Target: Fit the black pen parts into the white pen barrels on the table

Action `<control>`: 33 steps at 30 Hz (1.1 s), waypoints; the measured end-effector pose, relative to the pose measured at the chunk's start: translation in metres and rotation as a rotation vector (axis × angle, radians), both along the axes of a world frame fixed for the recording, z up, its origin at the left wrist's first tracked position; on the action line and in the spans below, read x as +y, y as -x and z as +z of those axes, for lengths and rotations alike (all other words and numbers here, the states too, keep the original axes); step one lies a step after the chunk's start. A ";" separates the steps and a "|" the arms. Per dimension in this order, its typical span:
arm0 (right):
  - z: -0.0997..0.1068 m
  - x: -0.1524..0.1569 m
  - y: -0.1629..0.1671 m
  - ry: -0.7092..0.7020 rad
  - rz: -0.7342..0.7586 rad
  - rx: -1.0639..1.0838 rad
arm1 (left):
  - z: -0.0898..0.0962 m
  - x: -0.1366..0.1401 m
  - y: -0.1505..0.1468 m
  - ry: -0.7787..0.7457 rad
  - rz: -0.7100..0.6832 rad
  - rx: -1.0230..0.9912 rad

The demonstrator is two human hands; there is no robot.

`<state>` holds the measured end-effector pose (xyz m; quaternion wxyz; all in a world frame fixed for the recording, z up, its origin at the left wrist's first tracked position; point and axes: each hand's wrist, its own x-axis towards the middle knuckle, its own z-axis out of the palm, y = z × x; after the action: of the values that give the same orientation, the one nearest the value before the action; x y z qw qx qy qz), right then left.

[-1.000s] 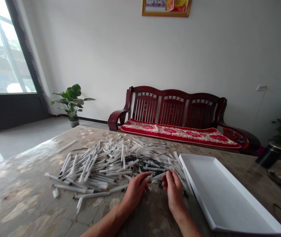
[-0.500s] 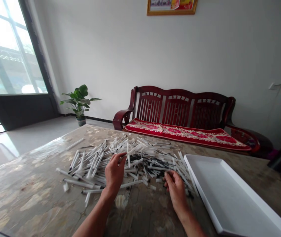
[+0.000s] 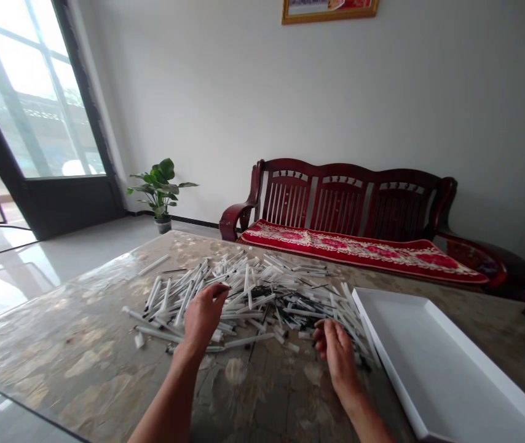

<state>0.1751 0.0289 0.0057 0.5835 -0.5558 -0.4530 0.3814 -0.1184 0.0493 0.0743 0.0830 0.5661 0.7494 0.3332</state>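
A heap of white translucent pen barrels point(image 3: 251, 338), some with dark ends, is spread across the table. Black pen parts point(image 3: 306, 306) lie thickest right of its middle. My left hand point(image 3: 203, 314) is over the left part of the heap, thumb and fingers pinched together; what they hold, if anything, is too small to make out. Closer to the heap's right front edge, my right hand point(image 3: 336, 349) is closed in a pinch, with something small and dark at the fingertips that I cannot name. A short white piece point(image 3: 139, 340) rests apart at the left.
A shallow white box point(image 3: 456, 363) stands on the patterned table point(image 3: 82, 351), right of the heap. Behind the table is a dark red wooden bench point(image 3: 340, 200) with a red floral cover point(image 3: 359, 249). A potted plant point(image 3: 161, 184) stands near the glass door point(image 3: 36, 111).
The view has turned slightly left, so the scene sits further right. My left hand has moved left over the heap. My right hand stays by the heap's right front edge, still pinched.
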 end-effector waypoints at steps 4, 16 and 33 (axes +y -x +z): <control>-0.001 0.000 0.001 -0.038 0.018 -0.021 | 0.012 -0.010 0.005 0.231 -0.203 0.192; -0.006 0.001 0.002 -0.008 0.038 -0.016 | -0.001 -0.009 0.006 0.380 -0.445 0.552; -0.012 0.002 0.004 -0.047 0.051 -0.051 | -0.003 0.002 -0.003 0.242 -0.605 0.665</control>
<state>0.1707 0.0313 -0.0061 0.5748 -0.5397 -0.4906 0.3709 -0.1159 0.0511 0.0709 -0.0029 0.8216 0.5700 0.0046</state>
